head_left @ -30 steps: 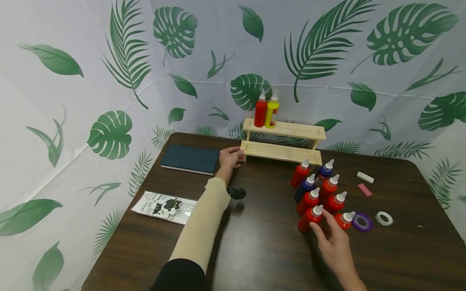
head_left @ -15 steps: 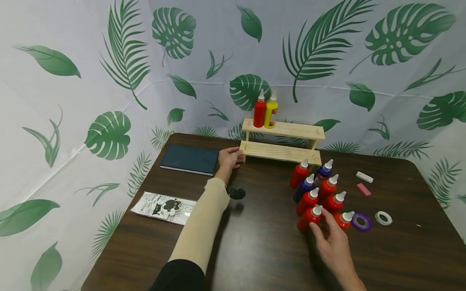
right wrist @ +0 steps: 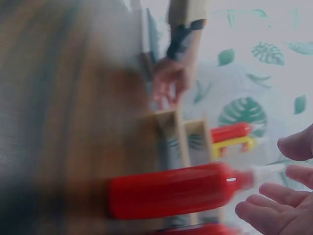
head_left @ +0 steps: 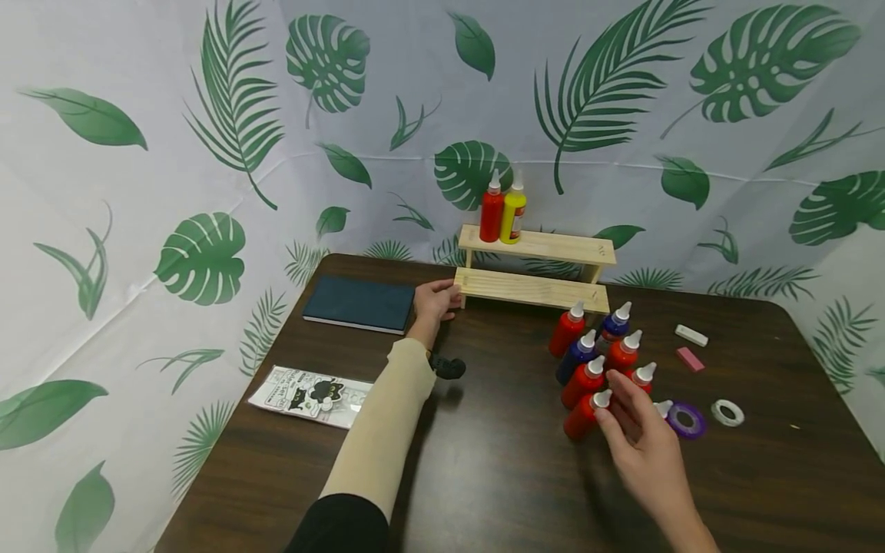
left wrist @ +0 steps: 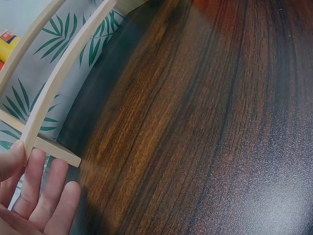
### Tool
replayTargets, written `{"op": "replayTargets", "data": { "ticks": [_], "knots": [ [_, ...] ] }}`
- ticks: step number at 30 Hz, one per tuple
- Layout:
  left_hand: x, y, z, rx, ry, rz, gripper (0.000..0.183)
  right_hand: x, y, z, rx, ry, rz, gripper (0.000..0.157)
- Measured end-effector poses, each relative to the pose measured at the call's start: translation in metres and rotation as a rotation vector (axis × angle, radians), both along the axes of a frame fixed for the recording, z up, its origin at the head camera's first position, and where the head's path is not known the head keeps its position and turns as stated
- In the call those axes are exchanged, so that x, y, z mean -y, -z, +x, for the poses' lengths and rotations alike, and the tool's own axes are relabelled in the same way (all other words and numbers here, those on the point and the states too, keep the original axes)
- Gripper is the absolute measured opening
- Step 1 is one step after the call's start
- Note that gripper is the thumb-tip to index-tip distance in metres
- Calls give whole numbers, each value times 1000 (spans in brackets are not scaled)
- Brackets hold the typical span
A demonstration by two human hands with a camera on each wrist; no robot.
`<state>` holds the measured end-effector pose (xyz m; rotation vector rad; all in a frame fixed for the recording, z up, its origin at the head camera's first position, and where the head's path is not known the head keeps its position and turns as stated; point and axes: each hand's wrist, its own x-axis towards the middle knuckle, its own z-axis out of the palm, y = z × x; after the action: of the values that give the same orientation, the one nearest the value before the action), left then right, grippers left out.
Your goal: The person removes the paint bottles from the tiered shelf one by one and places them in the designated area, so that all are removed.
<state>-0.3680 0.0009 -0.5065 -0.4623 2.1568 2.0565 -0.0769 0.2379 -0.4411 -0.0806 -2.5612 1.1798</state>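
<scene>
My left hand (head_left: pixel 432 301) pinches the left end of the lower board of a two-tier wooden shelf (head_left: pixel 532 290); in the left wrist view the thumb and index finger (left wrist: pixel 32 169) meet at the board's edge. My right hand (head_left: pixel 648 453) is at the front red squeeze bottle (head_left: pixel 579 420), fingers spread beside its white nozzle. The right wrist view has that bottle (right wrist: pixel 171 191) apart from the fingers (right wrist: pixel 274 196). Behind it stand several more red bottles (head_left: pixel 583 388) and blue bottles (head_left: pixel 575 359). My right hand partly hides those on the right.
On the upper tier stand a red bottle (head_left: pixel 492 217) and a yellow bottle (head_left: pixel 512 219). At left lie a dark notebook (head_left: pixel 359 302) and a cat-print packet (head_left: pixel 311 395). A purple tape roll (head_left: pixel 700 421), white tape roll (head_left: pixel 740 418), pink eraser (head_left: pixel 690 359) and white block (head_left: pixel 691 336) lie right.
My right hand has let go of the front red bottle's top, its fingers spreading and drawing slightly right. The bottle stays standing in place. My left hand keeps its hold on the shelf.
</scene>
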Motion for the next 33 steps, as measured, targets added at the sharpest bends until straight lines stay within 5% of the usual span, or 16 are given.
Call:
{"op": "replayTargets", "data": {
  "ticks": [9, 14, 18, 26, 33],
  "knots": [
    [1, -1, -3, 21, 4, 5, 19, -9, -63, -18, -103, -70, 18, 52],
    [5, -5, -1, 11, 1, 13, 21, -2, -108, -52, -91, -148, -56, 51],
    [6, -5, 2, 13, 7, 24, 21, 4, -128, -94, -25, -203, -114, 53],
    [2, -1, 0, 24, 3, 2, 19, 13, -118, -193, 84, -220, -149, 59],
    [1, -2, -1, 13, -3, -2, 21, 27, -94, -261, 74, -183, -235, 64]
  ]
}}
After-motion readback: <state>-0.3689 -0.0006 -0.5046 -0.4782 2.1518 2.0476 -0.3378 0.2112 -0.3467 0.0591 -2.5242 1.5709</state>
